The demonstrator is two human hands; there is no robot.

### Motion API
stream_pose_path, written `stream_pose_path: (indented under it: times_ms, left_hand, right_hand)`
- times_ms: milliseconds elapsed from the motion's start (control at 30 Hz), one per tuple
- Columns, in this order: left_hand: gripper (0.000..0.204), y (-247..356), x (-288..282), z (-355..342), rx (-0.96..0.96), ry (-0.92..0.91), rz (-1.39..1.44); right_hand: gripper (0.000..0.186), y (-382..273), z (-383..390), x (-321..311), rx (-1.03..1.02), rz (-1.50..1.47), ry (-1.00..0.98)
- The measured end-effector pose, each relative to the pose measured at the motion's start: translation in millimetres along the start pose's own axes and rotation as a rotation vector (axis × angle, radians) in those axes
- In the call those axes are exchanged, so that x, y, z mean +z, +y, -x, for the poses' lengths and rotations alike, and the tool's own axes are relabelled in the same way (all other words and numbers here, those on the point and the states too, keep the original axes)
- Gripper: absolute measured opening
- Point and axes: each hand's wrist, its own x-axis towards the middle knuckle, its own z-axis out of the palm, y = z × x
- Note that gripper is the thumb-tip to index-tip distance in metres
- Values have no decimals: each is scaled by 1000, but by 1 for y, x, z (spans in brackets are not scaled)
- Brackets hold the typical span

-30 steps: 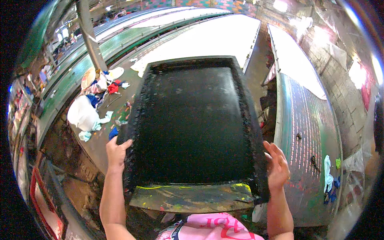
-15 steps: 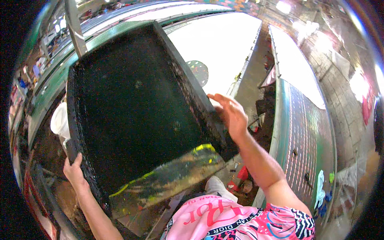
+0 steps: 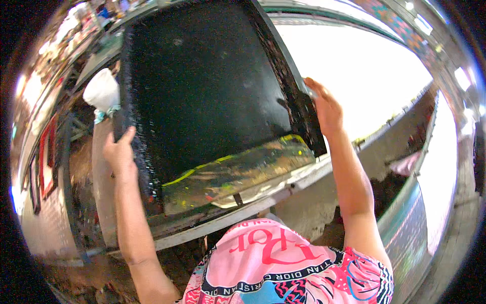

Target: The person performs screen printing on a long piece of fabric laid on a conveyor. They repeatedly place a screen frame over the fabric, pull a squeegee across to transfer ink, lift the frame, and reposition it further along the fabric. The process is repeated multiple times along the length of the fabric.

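Observation:
A large, shallow screen-printing frame (image 3: 207,86), its inside black with ink and its raised sides coated dark, fills the middle of the head view. Its near end is a stained strip with yellow paint smears (image 3: 238,167). My left hand (image 3: 120,154) is closed round the left side, thumb on top. My right hand (image 3: 326,109) grips the outer edge of the right side, some fingers hidden behind it. The frame is held tilted in front of me, above the near end of a long white-topped table (image 3: 354,76).
Beside the frame's left side stands a white bundle (image 3: 101,88) tied with light blue cloth. A pale metal rail (image 3: 283,195) runs along the near table end. A second long table (image 3: 415,202) lies to the right, across a narrow aisle. Red frames (image 3: 49,157) lean at far left.
My view has turned left, so the tables have shifted right. The frame has moved over the table end with both hands on it. My right hand's fingers have closed on its side.

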Motion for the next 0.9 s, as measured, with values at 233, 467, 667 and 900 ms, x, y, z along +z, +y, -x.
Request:
stream_pose_path:
  times_ms: [233, 467, 667, 900]
  left_hand:
    - [42, -30, 48, 71, -4, 101, 63]
    - [34, -65, 50, 88, -81, 153, -1]
    - [35, -76, 63, 94, -56, 84, 68]
    - [33, -90, 79, 97, -38, 97, -137]
  right_hand:
    - [69, 50, 6, -71, 17, 4, 7]
    - [64, 54, 11, -76, 45, 61, 65]
    - [61, 63, 14, -95, 78, 37, 53]
    - [63, 70, 9, -119, 66, 81, 59]
